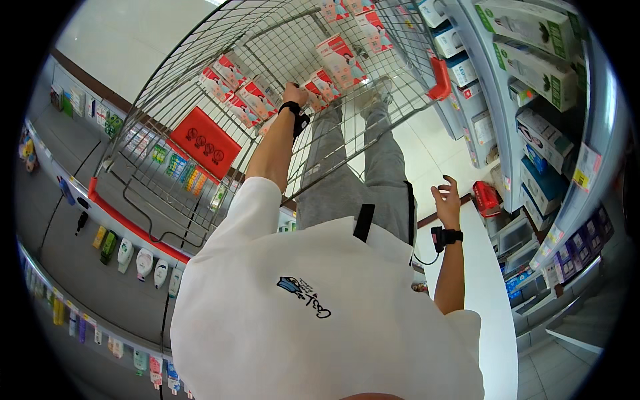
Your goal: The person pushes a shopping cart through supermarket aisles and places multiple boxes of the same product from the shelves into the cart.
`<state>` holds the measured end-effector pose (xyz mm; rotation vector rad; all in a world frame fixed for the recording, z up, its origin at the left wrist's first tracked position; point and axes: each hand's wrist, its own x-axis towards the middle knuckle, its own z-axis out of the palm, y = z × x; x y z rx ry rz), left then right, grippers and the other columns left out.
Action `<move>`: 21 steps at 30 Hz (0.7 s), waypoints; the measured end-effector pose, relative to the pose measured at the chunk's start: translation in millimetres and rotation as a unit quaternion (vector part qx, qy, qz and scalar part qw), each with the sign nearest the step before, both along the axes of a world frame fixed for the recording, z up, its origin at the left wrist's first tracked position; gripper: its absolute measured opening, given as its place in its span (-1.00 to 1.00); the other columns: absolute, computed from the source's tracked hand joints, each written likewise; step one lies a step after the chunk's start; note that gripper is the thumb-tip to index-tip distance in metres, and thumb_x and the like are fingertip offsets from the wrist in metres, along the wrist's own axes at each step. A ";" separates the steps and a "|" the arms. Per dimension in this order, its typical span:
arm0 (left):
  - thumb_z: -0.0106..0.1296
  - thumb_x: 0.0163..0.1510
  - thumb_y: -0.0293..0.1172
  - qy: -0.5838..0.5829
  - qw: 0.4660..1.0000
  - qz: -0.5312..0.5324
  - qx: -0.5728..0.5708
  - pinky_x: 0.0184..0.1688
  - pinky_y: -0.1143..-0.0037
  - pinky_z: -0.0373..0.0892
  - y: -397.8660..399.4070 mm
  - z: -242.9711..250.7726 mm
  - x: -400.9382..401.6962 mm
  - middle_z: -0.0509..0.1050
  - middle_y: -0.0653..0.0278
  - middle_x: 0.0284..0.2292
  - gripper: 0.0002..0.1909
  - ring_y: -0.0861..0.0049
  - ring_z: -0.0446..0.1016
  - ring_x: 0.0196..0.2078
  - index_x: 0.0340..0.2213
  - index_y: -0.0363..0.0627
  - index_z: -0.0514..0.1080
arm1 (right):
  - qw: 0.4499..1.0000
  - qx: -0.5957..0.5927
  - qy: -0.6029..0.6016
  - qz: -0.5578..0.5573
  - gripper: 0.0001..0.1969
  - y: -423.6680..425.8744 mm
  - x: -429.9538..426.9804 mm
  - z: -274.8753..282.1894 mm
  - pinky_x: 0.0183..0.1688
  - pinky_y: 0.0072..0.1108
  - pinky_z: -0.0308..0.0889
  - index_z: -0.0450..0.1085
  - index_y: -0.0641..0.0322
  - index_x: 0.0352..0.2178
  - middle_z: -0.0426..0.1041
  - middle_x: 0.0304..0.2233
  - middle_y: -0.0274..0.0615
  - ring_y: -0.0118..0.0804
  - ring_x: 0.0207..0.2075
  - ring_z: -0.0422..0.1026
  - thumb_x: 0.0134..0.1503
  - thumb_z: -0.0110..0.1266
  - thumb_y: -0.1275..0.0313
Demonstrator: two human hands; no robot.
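A wire shopping cart (165,65) with a red handle (137,230) stands before me. My left hand (295,94) reaches over the cart among red-and-white cartons, its fingers curled. Whether it grips anything cannot be made out. Beside it lie a group of cartons (256,98) on the left and a larger carton (342,60) on the right. My right hand (446,197) hangs out to the side over the floor, empty, with its fingers apart. Black straps circle both wrists, and a small device (437,239) sits at the right one.
A red sign panel (206,143) is fixed to the cart. Shelves (75,190) with bottles and tubes run along the left. Boxed lamps (530,25) and other boxes fill the right shelves. A red package (486,198) is low on the right, near a white surface (492,300).
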<state>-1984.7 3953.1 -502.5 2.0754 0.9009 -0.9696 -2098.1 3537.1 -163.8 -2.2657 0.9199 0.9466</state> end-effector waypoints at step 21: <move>0.07 0.01 -0.40 -0.143 0.973 0.094 -0.153 -0.52 0.41 0.50 46.4 185.8 64.5 0.48 0.01 -0.40 -0.47 0.34 0.56 -0.48 0.00 -0.30 0.18 | 0.805 0.136 -0.576 0.040 -0.73 5.2 189.1 210.8 -0.40 -0.61 0.36 0.39 0.31 -0.25 0.48 -0.35 -0.19 -0.40 -0.40 0.46 0.02 0.18 0.42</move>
